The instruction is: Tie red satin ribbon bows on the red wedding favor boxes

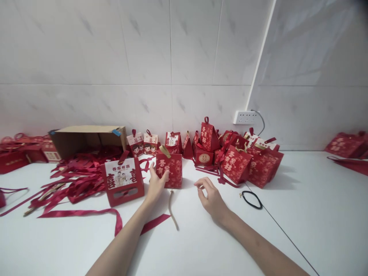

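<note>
My left hand (157, 180) grips the left side of a red gift box (174, 172) with pale printed characters and a gold ribbon loop (165, 151) on top. The box stands upright on the white table. Over the table to its right, my right hand (211, 195) hovers with curled fingers, thumb and forefinger near each other; I see nothing held between them. A thin gold cord (171, 211) lies in front of the box. Left of my left hand stands a red and white gift box (125, 180) with a printed couple.
An open cardboard box (87, 130) on its side spills red ribbons (74, 184). Several small gift boxes (237, 163) cluster at the back and right. A black loop (252, 200) lies at right. A power strip (246, 117) is on the tiled wall.
</note>
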A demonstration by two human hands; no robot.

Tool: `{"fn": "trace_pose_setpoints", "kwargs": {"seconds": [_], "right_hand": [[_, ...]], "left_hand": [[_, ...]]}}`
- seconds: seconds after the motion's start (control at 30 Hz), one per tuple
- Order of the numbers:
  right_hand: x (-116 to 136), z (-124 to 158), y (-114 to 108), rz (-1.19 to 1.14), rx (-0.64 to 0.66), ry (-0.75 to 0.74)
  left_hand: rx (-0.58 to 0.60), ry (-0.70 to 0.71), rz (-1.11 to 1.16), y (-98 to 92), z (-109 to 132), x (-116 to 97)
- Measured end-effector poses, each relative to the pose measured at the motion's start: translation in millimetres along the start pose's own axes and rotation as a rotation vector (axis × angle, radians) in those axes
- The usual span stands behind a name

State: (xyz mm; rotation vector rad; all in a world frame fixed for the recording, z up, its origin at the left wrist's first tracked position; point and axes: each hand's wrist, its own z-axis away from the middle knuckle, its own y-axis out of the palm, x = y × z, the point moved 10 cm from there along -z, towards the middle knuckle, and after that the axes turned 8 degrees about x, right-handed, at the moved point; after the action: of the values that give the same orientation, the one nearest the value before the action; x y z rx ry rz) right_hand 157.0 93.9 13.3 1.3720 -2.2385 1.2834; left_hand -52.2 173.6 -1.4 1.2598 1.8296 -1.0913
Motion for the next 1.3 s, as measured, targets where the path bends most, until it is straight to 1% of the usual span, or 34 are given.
{"fn": "trace_pose_setpoints", "kwargs": {"seconds": [0.07,0.1,0.17,0.23,0.3,0.33,0.37,0.4,0.43,0.47,0.5,0.53,0.57,0.6,0.67,0.7,0.77,0.83,0.87,0.93,1.0,1.07,1.1,1.17,1.23,1.3], "right_hand": [[0,3,1,0.015,0.024,0.009],[-1,4,0,0.017,0.021,0.017],[-5,3,-5,0.004,-0.017,0.035],[-10,2,-16,-0.040,-0.100,0.060],[-11,4,-31,-0.110,-0.204,0.056],[-9,6,-40,-0.144,-0.257,0.040],[-6,8,-49,-0.174,-0.306,0.016],[-2,11,-57,-0.197,-0.345,-0.010],[2,12,-62,-0.214,-0.366,-0.029],[6,13,-64,-0.224,-0.358,-0.032],[8,12,-62,-0.224,-0.324,-0.020],[9,11,-58,-0.220,-0.277,0.006],[9,11,-53,-0.215,-0.234,0.037],[8,11,-49,-0.210,-0.202,0.071],[6,11,-41,-0.217,-0.172,0.109],[6,12,-39,-0.230,-0.163,0.112],[8,11,-33,-0.263,-0.123,0.107],[11,11,-28,-0.295,-0.088,0.102],[12,11,-27,-0.306,-0.071,0.100],[19,11,-24,-0.314,-0.039,0.080],[26,11,-22,-0.306,-0.017,0.053],[33,12,-22,-0.293,-0.026,0.035],[35,13,-23,-0.283,-0.051,0.029],[41,16,-30,-0.248,-0.142,0.005],[50,19,-39,-0.194,-0.247,-0.054],[60,22,-44,-0.142,-0.305,-0.118]], "left_hand": [[0.062,-0.062,0.036,5.5,-4,1],[0.079,-0.059,0.038,7.4,-5,-4],[0.074,0.036,0.019,8.8,-2,-23],[0.021,0.160,0.004,6.9,7,-47],[-0.030,0.251,0.041,5.1,19,-66],[-0.039,0.285,0.063,5.6,25,-73],[-0.013,0.314,0.070,9.3,31,-78],[0.064,0.342,0.053,18.3,35,-84],[0.182,0.366,0.017,31.3,40,-88],[0.316,0.384,-0.027,45.7,46,-90],[0.445,0.391,-0.068,59.0,51,-90],[0.547,0.389,-0.099,68.9,56,-89],[0.606,0.380,-0.115,74.4,59,-87],[0.620,0.369,-0.120,75.6,60,-87],[0.586,0.341,-0.102,72.3,58,-86],[0.543,0.333,-0.068,68.1,56,-88],[0.397,0.361,0.061,53.2,53,-97],[0.253,0.442,0.196,36.7,54,-112],[0.205,0.488,0.236,30.7,56,-120],[0.189,0.558,0.239,26.5,61,-134],[0.204,0.611,0.181,25.9,64,-146],[0.195,0.663,0.106,23.9,69,-154],[0.181,0.685,0.069,22.8,71,-157],[0.158,0.707,0.008,22.0,75,-160],[0.157,0.708,-0.022,23.9,77,-160],[0.159,0.696,-0.026,25.4,78,-159]]}}
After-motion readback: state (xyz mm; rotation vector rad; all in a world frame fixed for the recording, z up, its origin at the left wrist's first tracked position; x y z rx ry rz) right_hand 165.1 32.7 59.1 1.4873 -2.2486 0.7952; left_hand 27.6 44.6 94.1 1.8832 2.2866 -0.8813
